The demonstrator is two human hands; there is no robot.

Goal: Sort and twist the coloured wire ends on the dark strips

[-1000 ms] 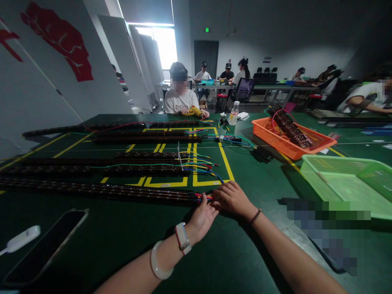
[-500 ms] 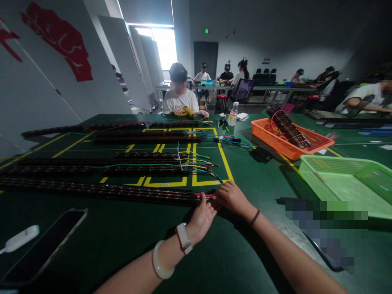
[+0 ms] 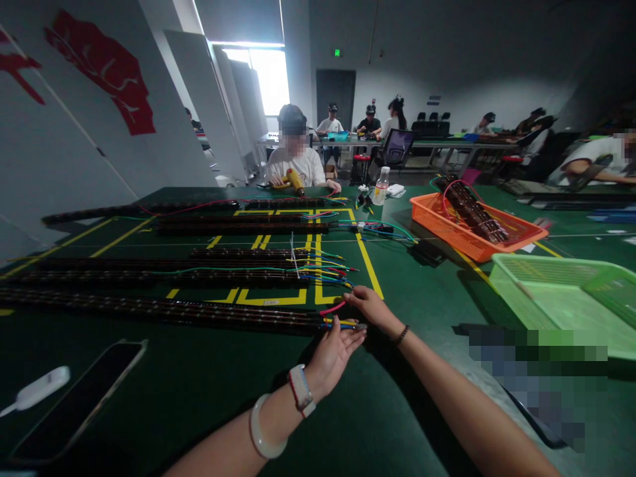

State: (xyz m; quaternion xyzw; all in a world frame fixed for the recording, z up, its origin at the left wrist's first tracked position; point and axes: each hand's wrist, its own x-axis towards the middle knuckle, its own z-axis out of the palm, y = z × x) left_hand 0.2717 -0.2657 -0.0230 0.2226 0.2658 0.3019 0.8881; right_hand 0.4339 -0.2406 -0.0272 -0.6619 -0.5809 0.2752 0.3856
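Observation:
A long dark strip bundle [image 3: 238, 314] lies across the near side of the table, with coloured wires at its right end. My right hand [image 3: 371, 310] is closed in a pinch on the red wire [image 3: 332, 309], holding it raised apart from the others. Beneath, my left hand [image 3: 332, 354] is palm up, its fingers stretched out and its thumb raised. The yellow and blue wires [image 3: 348, 324] run across its fingers. Another set of strip bundles [image 3: 248, 273] lies just beyond, wire ends pointing right, with a pale tie [image 3: 295, 255] standing up from it.
A green basket [image 3: 556, 324] and an orange basket [image 3: 477, 248] holding strips stand right. Phones lie left [image 3: 79, 404] and, partly blurred, right. Yellow tape [image 3: 370, 258] marks the table. Opposite, a person [image 3: 295, 165] holds a yellow heat gun [image 3: 295, 181]. A bottle [image 3: 381, 185] stands nearby.
My right hand has drawn the red wire up and away from the yellow and blue ones. My left fingers have spread flatter under the wires. The person opposite has tilted the heat gun.

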